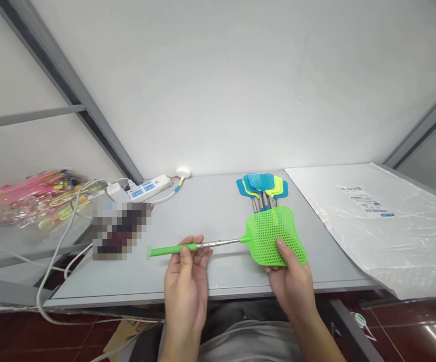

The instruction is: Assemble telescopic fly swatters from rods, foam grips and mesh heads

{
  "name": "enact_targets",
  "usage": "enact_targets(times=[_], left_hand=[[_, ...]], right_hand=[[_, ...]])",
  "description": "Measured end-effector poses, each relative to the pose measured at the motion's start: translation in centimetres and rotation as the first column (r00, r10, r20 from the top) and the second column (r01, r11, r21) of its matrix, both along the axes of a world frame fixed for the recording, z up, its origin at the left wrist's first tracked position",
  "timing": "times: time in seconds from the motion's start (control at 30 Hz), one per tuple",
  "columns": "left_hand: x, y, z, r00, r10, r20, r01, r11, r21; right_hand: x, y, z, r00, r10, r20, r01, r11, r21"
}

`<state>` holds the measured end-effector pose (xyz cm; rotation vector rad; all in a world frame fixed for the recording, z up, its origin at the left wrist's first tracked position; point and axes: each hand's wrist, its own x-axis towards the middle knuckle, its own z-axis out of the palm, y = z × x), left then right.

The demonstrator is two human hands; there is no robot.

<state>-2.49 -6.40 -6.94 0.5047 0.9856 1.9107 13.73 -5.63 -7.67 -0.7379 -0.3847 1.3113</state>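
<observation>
A green fly swatter (274,234) with a perforated head and a metal telescopic shaft is held sideways above the front of the table. My left hand (187,276) is closed on its green handle, thumb on top, near where the metal shaft begins. My right hand (291,281) pinches the lower right part of the head, thumb on the mesh and fingers beneath. Behind the green head lies a bunch of blue and yellow fly swatters (261,183), their metal shafts partly hidden by it.
On the grey table (210,206), a white power strip (150,188) with plugs and cables sits at the back left. A pixelated object (123,231) lies in front of it. A white bubble mailer (402,231) covers the right side. Plastic-wrapped colourful items (36,198) are at far left.
</observation>
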Motion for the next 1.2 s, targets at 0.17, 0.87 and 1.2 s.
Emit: enact_targets(times=[0.17,0.87,1.2], left_hand=[[-2.2,-0.1,0.0,1.0,-0.014,0.017,0.015,0.999,-0.036],[-3.3,-0.1,0.0,0.999,-0.032,-0.005,0.032,0.999,0.04],[-2.8,-0.4,0.3,0.996,-0.067,-0.057,0.069,0.997,0.033]], right_hand=[[0.0,-0.1,-0.1,0.998,-0.004,0.068,0.003,1.0,0.005],[0.3,-0.3,-0.5,0.994,0.051,0.1,-0.056,0.997,0.05],[0.3,-0.3,-0.4,0.995,0.035,0.098,-0.041,0.998,0.054]])
